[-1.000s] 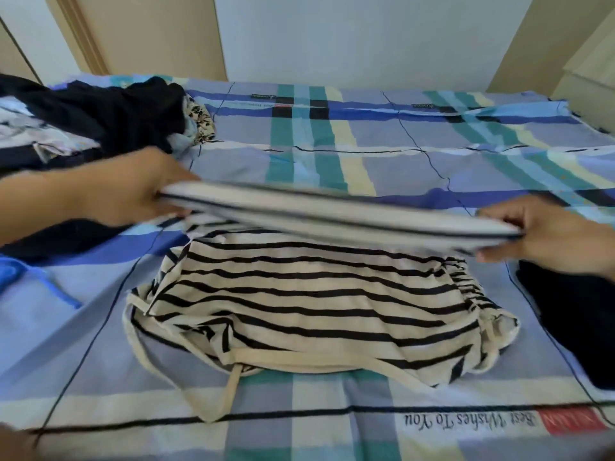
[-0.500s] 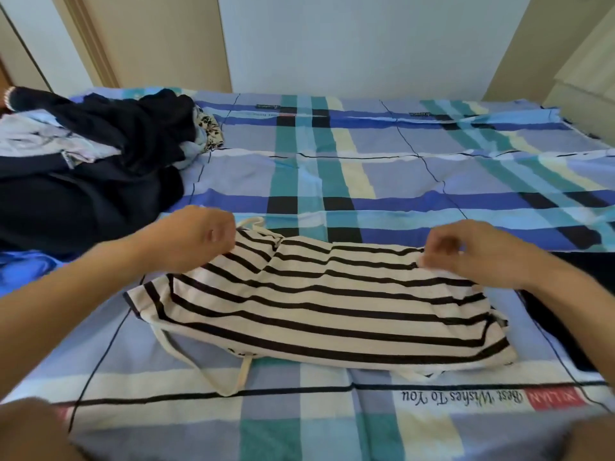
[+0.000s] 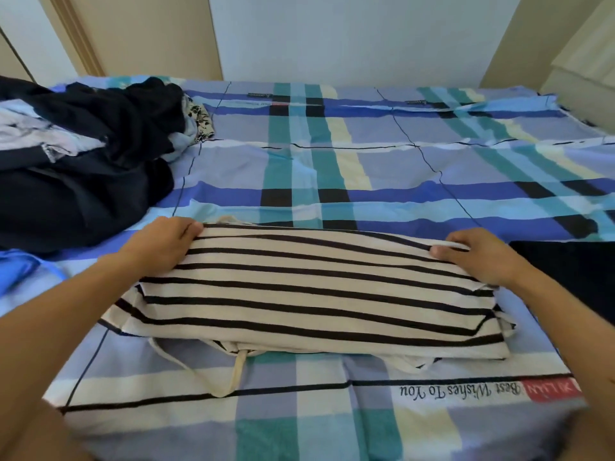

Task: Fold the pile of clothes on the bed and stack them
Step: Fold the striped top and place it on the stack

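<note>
Closest to me, well on my side of both sets of fingers, was the plaid sheet (image 3: 366, 168) with its "Best Wishes To You" band. A couple of cream straps (image 3: 226, 377) from the striped top (image 3: 316, 294) trailed out over it, not tucked in.

Then the top itself, folded into a wide flat rectangle and lying between my two hands. My left hand (image 3: 159, 247) had its fingers (image 3: 189, 227) curled over the far left corner. My right hand (image 3: 479, 257) was pinching the far right corner, thumb on top, fingers (image 3: 456, 244) around what looked like a cream strap or hem.

Just outside my right fingers lay a dark piece (image 3: 565, 271), flat and seemingly folded. My guess is that's the start of the stack, can't swear to it. Out past my left fingers, well apart, sat the unfolded pile (image 3: 83, 154): mostly black stuff, some pale bits, a floral scrap. A bright blue garment (image 3: 16, 267) lay nearer on that side.

Progress-wise I'd say early. One maybe done, this one probably wanted another fold, and the heap was all left to do. No basket or box anywhere in view, everything just lay on the bed.
</note>
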`<state>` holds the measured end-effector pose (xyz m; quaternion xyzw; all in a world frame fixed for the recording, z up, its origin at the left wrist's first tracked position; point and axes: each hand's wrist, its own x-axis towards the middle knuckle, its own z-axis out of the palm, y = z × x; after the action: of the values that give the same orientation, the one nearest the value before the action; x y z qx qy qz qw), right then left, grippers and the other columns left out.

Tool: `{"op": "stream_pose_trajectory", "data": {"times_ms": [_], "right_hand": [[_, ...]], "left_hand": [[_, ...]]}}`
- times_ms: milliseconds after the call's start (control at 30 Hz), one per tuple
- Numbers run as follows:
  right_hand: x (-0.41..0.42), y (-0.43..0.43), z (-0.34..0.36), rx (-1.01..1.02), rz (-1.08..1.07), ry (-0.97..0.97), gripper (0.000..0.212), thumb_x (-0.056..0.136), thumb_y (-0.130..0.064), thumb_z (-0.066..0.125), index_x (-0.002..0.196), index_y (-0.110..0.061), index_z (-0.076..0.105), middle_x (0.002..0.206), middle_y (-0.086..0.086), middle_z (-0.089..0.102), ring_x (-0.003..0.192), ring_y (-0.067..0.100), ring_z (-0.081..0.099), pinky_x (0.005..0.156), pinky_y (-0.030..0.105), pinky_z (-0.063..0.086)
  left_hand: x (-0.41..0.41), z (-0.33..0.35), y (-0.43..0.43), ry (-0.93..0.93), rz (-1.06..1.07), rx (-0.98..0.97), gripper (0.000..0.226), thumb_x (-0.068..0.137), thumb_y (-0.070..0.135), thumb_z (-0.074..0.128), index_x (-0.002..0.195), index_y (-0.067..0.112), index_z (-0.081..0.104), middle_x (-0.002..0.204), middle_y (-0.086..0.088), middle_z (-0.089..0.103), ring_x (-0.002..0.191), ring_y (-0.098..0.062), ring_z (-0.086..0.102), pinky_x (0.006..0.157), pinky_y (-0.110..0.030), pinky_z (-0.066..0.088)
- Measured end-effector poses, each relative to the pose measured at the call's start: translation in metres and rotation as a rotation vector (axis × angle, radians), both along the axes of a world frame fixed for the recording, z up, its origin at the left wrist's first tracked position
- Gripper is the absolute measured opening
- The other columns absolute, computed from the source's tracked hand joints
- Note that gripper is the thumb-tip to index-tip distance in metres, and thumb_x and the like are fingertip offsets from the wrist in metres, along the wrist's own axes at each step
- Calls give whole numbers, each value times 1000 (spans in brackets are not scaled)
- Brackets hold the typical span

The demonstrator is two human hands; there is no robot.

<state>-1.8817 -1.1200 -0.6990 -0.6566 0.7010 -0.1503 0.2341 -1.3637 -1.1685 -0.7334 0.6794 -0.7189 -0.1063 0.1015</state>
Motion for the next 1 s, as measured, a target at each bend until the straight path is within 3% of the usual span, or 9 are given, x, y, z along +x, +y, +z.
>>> {"op": "stream_pose_trajectory", "data": {"times_ms": [67,133,267,433,567,667,767,867,1000], "right_hand": [[-2,-2,-4,53,3,27,96,45,-102,47,81,-16,69,77,8,70,76,24,66,72,38,51],[-3,0,3,152,9,31,75,59,-88,57,88,-21,71,86,0,72,86,18,68,72,29,49],[-21,12,23,387,22,-124,37,75,-53,80,106,-34,71,100,-9,77,93,10,71,93,34,54],[-29,30,27,571,52,-424,52,79,-25,82,126,-32,62,112,3,75,90,24,71,94,44,52],[-9,38,31,534,99,-578,51,83,5,70,128,-18,59,122,6,72,111,24,70,91,37,58],[8,36,41,382,30,-707,53,80,12,68,127,-13,58,116,9,74,106,25,71,86,33,60],[34,34,52,249,-27,-820,71,67,5,79,132,-15,56,110,11,75,100,28,73,83,42,59],[72,43,49,195,49,-983,69,65,-5,77,129,-17,57,112,14,74,93,26,74,77,36,60],[107,53,35,384,276,-1212,66,85,-18,70,146,-22,43,128,14,66,110,34,68,90,36,57]], "left_hand": [[-6,-5,1,-229,58,20,30,104,40,35,96,20,55,112,-14,64,101,-34,56,93,-49,42],[-24,-3,3,-413,61,-96,32,101,39,38,113,15,57,121,-13,57,113,-36,50,97,-51,37],[-92,23,29,-160,-208,-335,56,96,55,39,136,19,53,141,-11,49,131,-33,41,109,-52,33],[-171,8,86,-98,-633,15,85,86,82,8,159,38,3,167,8,-10,152,-15,-19,125,-45,-6],[-183,-11,91,-257,-623,132,87,88,81,20,158,37,-9,165,8,-19,150,-16,-27,123,-51,-10],[-189,12,94,74,-528,155,77,90,71,45,155,37,25,165,10,16,152,-14,10,125,-40,13],[-205,38,104,684,-334,233,55,88,64,58,135,37,52,135,13,55,118,-3,57,103,-33,49],[-222,60,110,1197,-210,521,54,85,65,58,127,32,59,120,3,69,105,-16,70,95,-42,57],[-219,62,110,1403,-86,601,40,94,50,59,127,27,66,118,-4,73,112,-24,69,99,-41,52]]}}
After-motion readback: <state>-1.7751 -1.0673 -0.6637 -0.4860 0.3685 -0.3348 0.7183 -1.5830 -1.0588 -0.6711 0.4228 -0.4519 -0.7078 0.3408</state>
